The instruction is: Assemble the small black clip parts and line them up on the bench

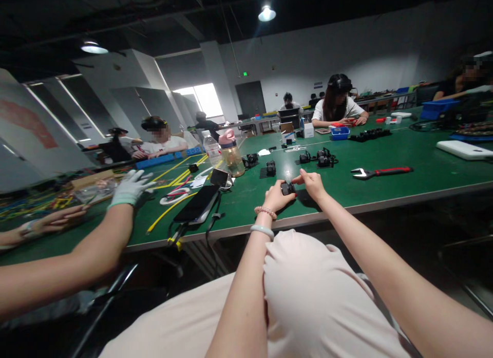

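Near the front edge of the green table, my left hand [278,196], with a beaded bracelet and a pale bangle on its wrist, grips a small black part [287,188]. My right hand [313,184] is at the right side of that part, thumb and index finger brought together at it; whether something thin is between them is too small to tell. Beyond my hands lie a black part with pins [268,168], another black part [304,157] and a black cluster [324,158].
A red-handled wrench [381,172] and a white case [462,149] lie right. Left are a phone [198,204], a pink-lidded bottle [232,155] and a clear bottle [211,147]. Another person's gloved hand [131,187] reaches over the table's left part. More people sit beyond.
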`<state>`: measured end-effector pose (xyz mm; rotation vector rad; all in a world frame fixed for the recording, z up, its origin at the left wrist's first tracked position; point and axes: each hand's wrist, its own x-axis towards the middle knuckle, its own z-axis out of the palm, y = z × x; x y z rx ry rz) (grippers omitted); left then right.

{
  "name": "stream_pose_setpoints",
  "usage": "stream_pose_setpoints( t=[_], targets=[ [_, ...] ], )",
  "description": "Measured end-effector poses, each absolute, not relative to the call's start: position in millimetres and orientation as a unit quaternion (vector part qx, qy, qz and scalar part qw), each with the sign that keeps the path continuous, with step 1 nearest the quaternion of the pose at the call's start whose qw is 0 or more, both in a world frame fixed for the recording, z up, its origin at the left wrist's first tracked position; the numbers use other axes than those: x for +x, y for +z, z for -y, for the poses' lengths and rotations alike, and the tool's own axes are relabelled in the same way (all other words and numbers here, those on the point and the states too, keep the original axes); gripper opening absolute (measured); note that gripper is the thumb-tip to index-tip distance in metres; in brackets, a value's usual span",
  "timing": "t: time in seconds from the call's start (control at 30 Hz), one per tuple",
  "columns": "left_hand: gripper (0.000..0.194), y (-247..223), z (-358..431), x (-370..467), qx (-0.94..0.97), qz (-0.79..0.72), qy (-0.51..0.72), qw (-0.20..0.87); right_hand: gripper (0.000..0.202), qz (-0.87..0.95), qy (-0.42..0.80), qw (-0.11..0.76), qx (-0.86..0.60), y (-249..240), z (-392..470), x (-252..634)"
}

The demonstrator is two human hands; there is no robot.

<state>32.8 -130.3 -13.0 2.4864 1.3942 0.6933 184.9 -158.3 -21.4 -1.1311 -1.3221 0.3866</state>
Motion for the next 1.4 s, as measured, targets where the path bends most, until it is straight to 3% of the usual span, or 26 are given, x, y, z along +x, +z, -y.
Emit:
stream_pose_setpoints(
  t=[0.4,1.4],
  targets=[
    [0.064,-13.1,129.9,32.5,0.844,-0.473,0.231,0.1,0.064,0.568,0.228,0.624,-0.486,-23.7,155.1,182.8],
    [0.064,-18.9,123.0,32.0,0.847,-0.464,0.241,0.098,0.061,0.607,0.167,0.548,-0.55,-27.7,148.8,187.6]
  ],
)
